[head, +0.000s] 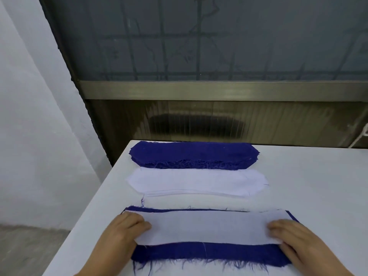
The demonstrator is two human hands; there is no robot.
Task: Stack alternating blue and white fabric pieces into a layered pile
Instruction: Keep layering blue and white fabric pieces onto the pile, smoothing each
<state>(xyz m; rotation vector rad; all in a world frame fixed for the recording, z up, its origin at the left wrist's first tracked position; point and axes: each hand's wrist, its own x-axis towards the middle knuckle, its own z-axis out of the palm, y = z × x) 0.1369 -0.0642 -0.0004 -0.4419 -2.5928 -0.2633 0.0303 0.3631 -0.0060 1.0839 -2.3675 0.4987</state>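
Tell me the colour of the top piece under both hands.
White, seen in the head view: the top piece lies on a frayed blue piece.

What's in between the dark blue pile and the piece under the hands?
In the head view, a stack of white pieces lies between the blue pile and the white piece.

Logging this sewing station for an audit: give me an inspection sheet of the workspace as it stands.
Surface: white table.
Job's things: far stack of blue fabric pieces; stack of white fabric pieces in front of it; nearest, a white fabric strip lying on a frayed blue fabric strip.
Clutter: loose threads only.
Grippers: left hand and right hand rest on the white strip's ends.
Cables: nothing seen.
Surroundings: dark window, white wall.
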